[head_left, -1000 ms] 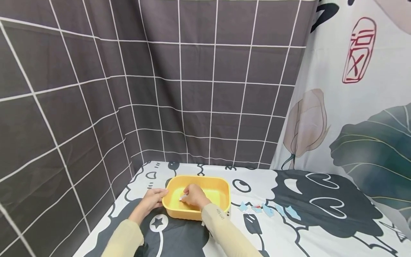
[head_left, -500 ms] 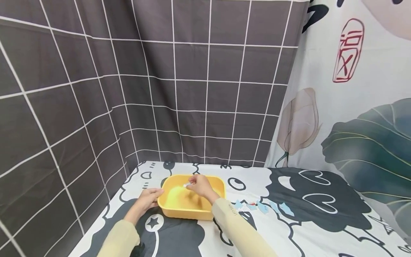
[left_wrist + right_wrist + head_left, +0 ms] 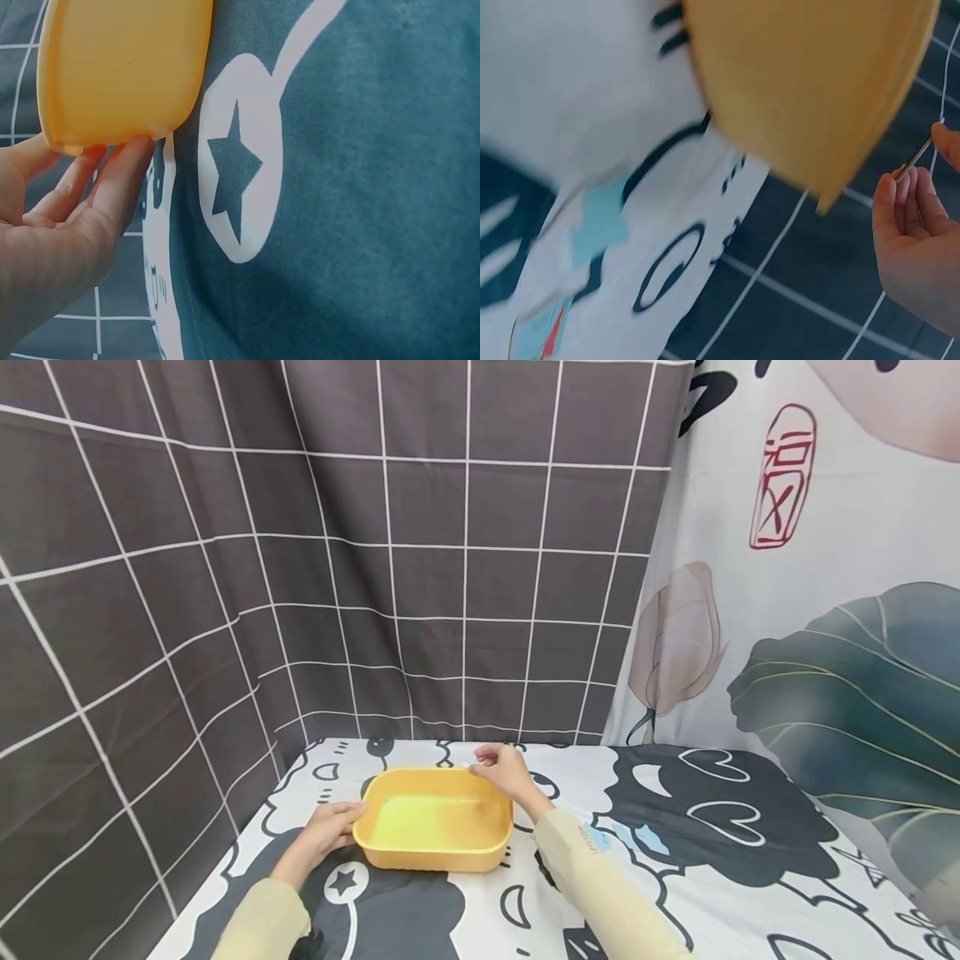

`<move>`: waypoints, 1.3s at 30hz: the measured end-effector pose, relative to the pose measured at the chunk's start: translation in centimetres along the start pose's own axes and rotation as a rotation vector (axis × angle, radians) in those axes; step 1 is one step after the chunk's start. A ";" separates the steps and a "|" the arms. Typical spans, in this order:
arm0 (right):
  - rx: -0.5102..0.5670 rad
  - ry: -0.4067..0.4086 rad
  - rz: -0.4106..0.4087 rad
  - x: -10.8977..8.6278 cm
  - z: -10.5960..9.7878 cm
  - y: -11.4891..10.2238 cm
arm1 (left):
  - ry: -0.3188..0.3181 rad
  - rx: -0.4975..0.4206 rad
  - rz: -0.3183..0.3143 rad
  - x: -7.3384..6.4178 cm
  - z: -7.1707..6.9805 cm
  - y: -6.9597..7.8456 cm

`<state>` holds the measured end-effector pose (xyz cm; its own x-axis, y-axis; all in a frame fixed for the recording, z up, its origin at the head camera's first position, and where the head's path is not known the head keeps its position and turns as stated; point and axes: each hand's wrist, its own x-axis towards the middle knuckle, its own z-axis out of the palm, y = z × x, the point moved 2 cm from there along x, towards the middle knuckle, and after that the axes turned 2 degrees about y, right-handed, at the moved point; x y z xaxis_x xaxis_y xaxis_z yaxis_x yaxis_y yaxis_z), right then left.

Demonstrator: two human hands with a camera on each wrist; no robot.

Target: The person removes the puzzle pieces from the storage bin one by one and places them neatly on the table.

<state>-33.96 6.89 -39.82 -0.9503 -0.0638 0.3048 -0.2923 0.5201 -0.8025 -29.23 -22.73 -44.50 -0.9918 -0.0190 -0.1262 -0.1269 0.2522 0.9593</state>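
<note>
A yellow rectangular basin [image 3: 435, 860] with rounded corners stands on the patterned cloth. My left hand [image 3: 322, 831] grips its left end, thumb at the rim and fingers underneath, as the left wrist view shows. Above the basin's back right corner is my right hand [image 3: 510, 772], its thumb and fingertips pinching a small thin flat piece [image 3: 915, 160]. That piece appears nearly edge-on in the right wrist view, so its face is hidden. From the head, only a bit of white shows at the fingertips.
Several light blue flat pieces [image 3: 648, 839] lie on the cloth right of the basin, partly behind the right sleeve [image 3: 600, 877]. One blue piece [image 3: 540, 330] bears a red mark. A dark gridded curtain [image 3: 465, 568] hangs behind; a white printed curtain [image 3: 675, 643] hangs at right.
My right hand has risen out of the basin and moved right over its back right corner, still pinching the small piece. My left hand keeps its grip. The head view has turned slightly right.
</note>
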 end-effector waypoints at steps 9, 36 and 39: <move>-0.024 0.111 -0.005 -0.5 -4.5 2.7 | -0.015 0.005 0.003 -0.1 -0.6 0.1; -0.330 0.214 0.143 -7.2 -18.4 12.5 | -0.016 0.005 -0.019 -0.2 -0.1 -0.3; -0.346 0.207 0.169 -8.2 -19.1 13.4 | -0.021 0.005 -0.020 -0.2 -0.3 -0.3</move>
<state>-28.01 30.65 -43.27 -0.9297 0.2007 0.3087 -0.0477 0.7657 -0.6414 -28.98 -23.06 -44.68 -0.9886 -0.0041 -0.1502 -0.1463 0.2570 0.9553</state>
